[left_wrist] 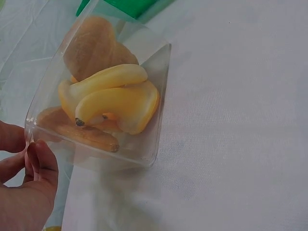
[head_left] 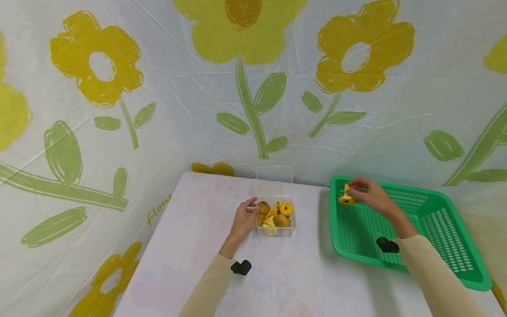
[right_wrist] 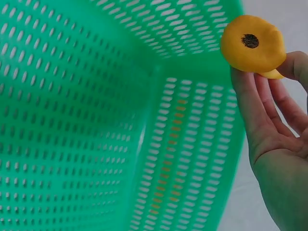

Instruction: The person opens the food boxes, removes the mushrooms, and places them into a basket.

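Note:
In the head view my right hand (head_left: 370, 193) pinches a yellow mushroom (head_left: 346, 200) over the left end of the green basket (head_left: 336, 229). A dark spot marks the middle of its cap, clear in the right wrist view, where thumb and fingers hold it from behind. My left hand (head_left: 242, 220) is at the left side of a clear plastic box (head_left: 276, 232), its fingers pinching the box's edge in the left wrist view. Inside the box lie several yellow and brown mushrooms, among them a brown mushroom (head_left: 282, 221) and a yellow mushroom (left_wrist: 118, 108).
The box's clear lid (head_left: 274, 175) stands raised behind it, towards the wall. A white cloth (head_left: 178, 246) covers the table, and a flower-printed sheet (head_left: 170, 88) hangs behind. The basket has slotted walls and stands to the right of the box.

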The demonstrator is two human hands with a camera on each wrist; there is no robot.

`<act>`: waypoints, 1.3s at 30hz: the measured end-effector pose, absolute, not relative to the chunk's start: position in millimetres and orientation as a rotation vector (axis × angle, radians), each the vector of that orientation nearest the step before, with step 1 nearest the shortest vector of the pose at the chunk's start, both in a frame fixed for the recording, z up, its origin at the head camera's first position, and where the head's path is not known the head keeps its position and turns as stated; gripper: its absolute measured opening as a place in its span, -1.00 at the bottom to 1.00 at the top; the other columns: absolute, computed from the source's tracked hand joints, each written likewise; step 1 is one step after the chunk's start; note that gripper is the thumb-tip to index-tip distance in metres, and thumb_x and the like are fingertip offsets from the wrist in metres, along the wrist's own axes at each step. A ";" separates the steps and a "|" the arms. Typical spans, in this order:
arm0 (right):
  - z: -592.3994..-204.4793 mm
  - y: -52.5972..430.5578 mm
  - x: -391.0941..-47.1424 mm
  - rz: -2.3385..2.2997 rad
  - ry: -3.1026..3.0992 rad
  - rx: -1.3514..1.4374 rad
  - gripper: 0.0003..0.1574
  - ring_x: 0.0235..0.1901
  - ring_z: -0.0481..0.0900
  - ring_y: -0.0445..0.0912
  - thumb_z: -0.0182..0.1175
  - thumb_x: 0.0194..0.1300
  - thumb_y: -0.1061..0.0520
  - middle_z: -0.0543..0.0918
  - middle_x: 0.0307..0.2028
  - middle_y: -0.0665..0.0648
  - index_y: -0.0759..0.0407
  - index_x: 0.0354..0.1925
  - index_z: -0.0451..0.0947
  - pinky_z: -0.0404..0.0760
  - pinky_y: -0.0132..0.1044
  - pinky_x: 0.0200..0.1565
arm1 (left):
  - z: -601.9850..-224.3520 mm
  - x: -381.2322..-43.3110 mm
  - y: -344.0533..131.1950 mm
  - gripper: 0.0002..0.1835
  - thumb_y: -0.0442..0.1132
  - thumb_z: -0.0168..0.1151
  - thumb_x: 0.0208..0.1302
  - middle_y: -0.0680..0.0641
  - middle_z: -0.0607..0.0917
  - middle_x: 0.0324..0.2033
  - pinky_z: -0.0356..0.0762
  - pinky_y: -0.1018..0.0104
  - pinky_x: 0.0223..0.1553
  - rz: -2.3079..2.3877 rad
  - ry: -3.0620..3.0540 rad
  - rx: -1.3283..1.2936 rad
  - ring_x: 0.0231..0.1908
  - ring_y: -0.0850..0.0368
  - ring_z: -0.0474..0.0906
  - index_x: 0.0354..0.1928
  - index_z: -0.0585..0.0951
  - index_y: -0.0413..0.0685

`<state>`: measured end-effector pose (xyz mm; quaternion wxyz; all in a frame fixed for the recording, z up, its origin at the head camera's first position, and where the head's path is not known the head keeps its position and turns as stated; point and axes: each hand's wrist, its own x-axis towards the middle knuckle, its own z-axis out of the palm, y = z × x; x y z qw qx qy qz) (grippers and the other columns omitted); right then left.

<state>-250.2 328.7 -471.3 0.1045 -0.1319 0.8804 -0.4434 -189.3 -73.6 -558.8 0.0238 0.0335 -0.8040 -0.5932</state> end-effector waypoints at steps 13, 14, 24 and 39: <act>-507.3 334.9 -262.0 -0.975 2.614 -0.473 -0.64 -0.08 0.64 0.27 0.21 0.47 0.24 0.62 -0.06 0.48 0.55 0.05 0.50 0.69 -0.06 -0.19 | -561.8 -189.7 -74.1 -0.60 -0.38 0.18 0.46 -0.21 0.61 -0.06 0.58 0.41 -0.16 -1.930 -2.405 0.131 -0.20 0.05 0.56 0.29 0.57 -0.30; -508.9 334.9 -262.7 -0.960 2.603 -0.482 -0.64 -0.09 0.64 0.28 0.22 0.45 0.25 0.62 -0.07 0.48 0.55 0.04 0.50 0.69 -0.04 -0.20 | -562.0 -190.1 -74.6 -0.60 -0.39 0.19 0.46 -0.21 0.61 -0.06 0.57 0.45 -0.20 -1.967 -2.382 0.147 -0.22 0.07 0.55 0.29 0.58 -0.28; -524.6 328.8 -270.2 -0.718 2.684 -0.582 -0.69 -0.17 0.63 0.23 0.23 0.43 0.25 0.66 -0.20 0.37 0.55 -0.05 0.58 0.64 0.11 -0.17 | -558.6 -196.1 -76.8 -0.58 -0.41 0.21 0.43 -0.38 0.62 -0.05 0.60 0.31 -0.22 -2.232 -2.238 0.322 -0.22 -0.14 0.58 0.27 0.53 -0.43; -514.9 323.8 -257.6 -0.802 2.734 -0.640 -0.70 -0.09 0.62 0.38 0.11 0.48 0.32 0.66 -0.11 0.51 0.61 -0.01 0.58 0.62 0.21 -0.11 | -554.3 -193.5 -72.1 -0.62 -0.30 0.36 0.38 -0.16 0.69 -0.13 0.63 0.35 -0.19 -2.266 -2.145 0.476 -0.26 0.16 0.57 0.19 0.65 -0.25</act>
